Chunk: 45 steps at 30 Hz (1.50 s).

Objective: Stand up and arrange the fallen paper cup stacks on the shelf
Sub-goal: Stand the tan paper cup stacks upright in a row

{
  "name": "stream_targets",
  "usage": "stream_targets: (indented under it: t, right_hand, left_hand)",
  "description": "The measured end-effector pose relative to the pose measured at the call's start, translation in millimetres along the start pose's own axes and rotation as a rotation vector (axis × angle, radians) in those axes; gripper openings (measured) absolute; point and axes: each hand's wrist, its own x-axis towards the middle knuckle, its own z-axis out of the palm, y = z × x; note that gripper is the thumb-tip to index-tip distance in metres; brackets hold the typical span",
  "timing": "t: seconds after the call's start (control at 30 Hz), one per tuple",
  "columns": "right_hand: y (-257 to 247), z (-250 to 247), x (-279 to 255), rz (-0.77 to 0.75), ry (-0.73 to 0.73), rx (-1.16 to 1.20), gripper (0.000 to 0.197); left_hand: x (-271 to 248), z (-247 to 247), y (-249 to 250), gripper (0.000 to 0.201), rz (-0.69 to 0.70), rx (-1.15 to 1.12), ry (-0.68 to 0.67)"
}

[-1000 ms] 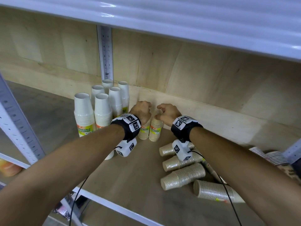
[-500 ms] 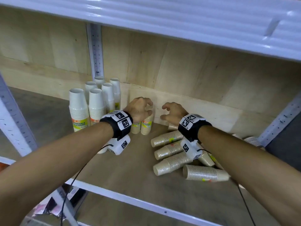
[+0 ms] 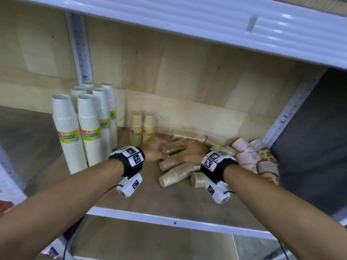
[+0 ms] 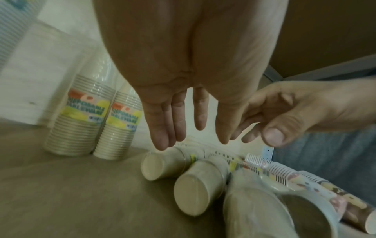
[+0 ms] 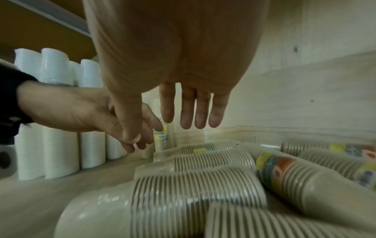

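**Inspector:** Report the hands.

**Operator:** I see both forearms reaching in over the shelf's (image 3: 174,221) front edge, palms down. My left hand (image 3: 153,151) has its fingers straight and slack, tips pointing down; the left wrist view shows them hanging just above the fallen tan cup stacks (image 3: 179,171), gripping nothing. My right hand (image 3: 189,152) sits just beside it, fingers extended and loosely spread, thumb forward, also holding nothing. The two hands nearly meet; from the right wrist view I cannot tell whether thumb and fingers actually touch.

**Inspector:** What stands and what lies?

**Operator:** Toward the shelf's back left, tall white cup stacks (image 3: 88,128) stand upright in a cluster. Just right of them, against the back wall, two short tan stacks (image 3: 142,127) stand upright side by side, each wrapped with a yellow-green label. The fallen tan stacks lie on their sides in the middle, bases toward the front edge, touching one another. At the right end, near the upright post, patterned cup stacks (image 3: 249,152) lie tumbled in a heap.

**Inspector:** Stacks relative to the hands?

**Operator:** Directly beneath and in front of both hands. Whether the fingertips (image 4: 162,141) rest on the rearmost fallen stack, I cannot tell.
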Motion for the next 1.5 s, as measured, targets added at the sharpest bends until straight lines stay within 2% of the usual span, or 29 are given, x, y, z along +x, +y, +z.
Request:
stream_targets:
  t: [0.13,0.27,0.4,0.63,1.0,1.2,1.4,1.5]
  right_hand:
    - [2,17,-10,-0.003,-0.066,-0.113,0.044]
    - [6,29,-15,-0.014,-0.12,-0.133,0.055]
    - [9,34,-22,-0.065,-0.091,-0.157,0.05]
    - [12,57,-10,-0.053,-0.071,-0.32,0.063]
    - [16,63,-5,-0.091,-0.079,-0.381,0.059]
    - [16,48,-8,-0.061,0.04,-0.248,0.056]
    - [13,23,-11,0.011,0.214,-0.109,0.057]
    - [16,9,-14,0.058,0.316,-0.016,0.052]
  left_hand:
    - [1,16,-1,0.02,-0.019,0.02,-0.032]
    - [2,22,-2,0.021,-0.035,0.07,-0.068]
    - [13,32,-16,0.033,-0.034,0.079,-0.099]
    - [16,38,-21,0.058,-0.039,0.09,-0.063]
    - [19,32,-24,0.057,-0.045,0.075,-0.069]
    - [20,14,-20,0.041,-0.029,-0.008,-0.073]
    - [28,-13,-6,0.041,-0.038,-0.045,0.036]
    - [31,-24,5,0.034,-0.035,-0.101,0.1]
